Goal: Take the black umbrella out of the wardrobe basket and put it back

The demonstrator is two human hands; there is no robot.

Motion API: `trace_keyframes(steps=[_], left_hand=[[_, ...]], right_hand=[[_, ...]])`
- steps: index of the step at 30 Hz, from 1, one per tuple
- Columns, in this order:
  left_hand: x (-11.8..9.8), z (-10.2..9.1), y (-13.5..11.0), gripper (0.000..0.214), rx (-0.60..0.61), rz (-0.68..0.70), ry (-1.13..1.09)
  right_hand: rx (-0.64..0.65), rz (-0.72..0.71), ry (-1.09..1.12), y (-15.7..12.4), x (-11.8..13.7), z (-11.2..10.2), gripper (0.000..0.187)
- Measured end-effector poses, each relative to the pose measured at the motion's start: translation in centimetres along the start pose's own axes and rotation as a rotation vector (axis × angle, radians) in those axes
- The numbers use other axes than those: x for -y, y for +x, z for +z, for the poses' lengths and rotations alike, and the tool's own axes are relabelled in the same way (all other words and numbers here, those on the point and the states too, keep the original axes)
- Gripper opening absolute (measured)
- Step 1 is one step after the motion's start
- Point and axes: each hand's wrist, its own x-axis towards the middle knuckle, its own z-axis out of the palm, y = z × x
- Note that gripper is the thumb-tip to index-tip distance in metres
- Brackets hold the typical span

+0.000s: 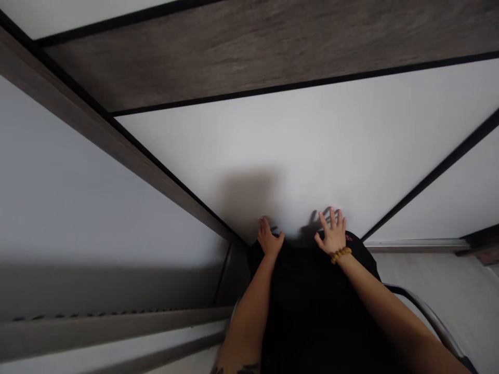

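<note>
**Nothing legible in view**
One small red marking [348, 238] sits on the black cloth [315, 311], near its far edge, just beyond the right hand [332, 235] with its beaded bracelet [341, 254]; it is too small and blurred to read.

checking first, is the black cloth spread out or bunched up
Looks spread: the black cloth lies wide under the left hand and right hand; no folds show, but darkness may hide them.

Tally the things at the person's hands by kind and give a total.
Hands: 2 (left hand, right hand)
Bead bracelet: 1
White panel: 1
Black cloth: 1
Total: 5
</note>
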Motion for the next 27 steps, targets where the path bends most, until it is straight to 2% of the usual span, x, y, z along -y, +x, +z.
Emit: trace_keyframes(steps=[5,10,15,18,22,25,27], left_hand=[[1.2,0.2,0.8,0.097,-0.073,0.016,-0.044],[2.3,0.9,2.4,0.097,-0.222,-0.064,-0.087],[2.9,1.3,3.0,0.098,-0.135,0.049,-0.061],[3.5,1.2,3.0,0.096,-0.073,0.084,-0.054],[4.5,1.3,3.1,0.092,-0.047,0.15,-0.056],[5.4,1.3,3.6,0.09,-0.074,0.177,-0.081],[6.1,1.3,4.1,0.09,-0.162,0.136,-0.111]], right_hand=[[0.112,0.103,-0.081,0.9,-0.5,1.5,0.09],[0.125,0.176,-0.098,1.6,-1.8,2.2,0.091],[0.034,0.232,-0.086,1.6,-2.2,3.1,0.092],[-0.034,0.187,-0.096,1.5,-1.4,3.8,0.092],[0.024,0.07,-0.095,1.7,0.4,4.6,0.091],[0.072,0.124,-0.132,2.0,1.0,5.1,0.091],[0.094,0.176,-0.169,2.2,0.9,5.2,0.091]])
